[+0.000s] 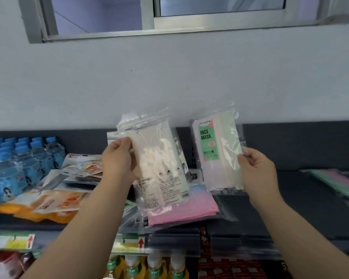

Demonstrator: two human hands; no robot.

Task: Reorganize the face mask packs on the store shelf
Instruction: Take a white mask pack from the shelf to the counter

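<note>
Fingers of my left hand (pixel 117 158) pinch the upper left edge of a clear pack of white masks (pixel 159 164), thumb on top, holding it tilted above the shelf (pixel 290 198). My right hand (pixel 256 170) grips the right edge of a second pack (pixel 218 154), thumb in front and the other fingers behind it, and this one stands nearly upright. Between the two packs runs a narrow gap; they do not touch.

At 6 o'clock from the white pack lies a pink and blue pack (pixel 181 206), flat on the shelf, its front corner reaching past the shelf lip. At 3 o'clock the dark shelf is mostly bare out to a green and pink pack (pixel 338 184) by the frame's edge. At 9 o'clock orange and white pouches (pixel 54 200) lie piled (rather untidily), with blue-capped water bottles (pixel 18 164) beyond them.

My right-hand pack reads "LEYAN" and "FACE MASK" on a green label; the smaller characters below are too blurred to read. Price tags (pixel 129 243) on the shelf lip show red arrows pointing up.
</note>
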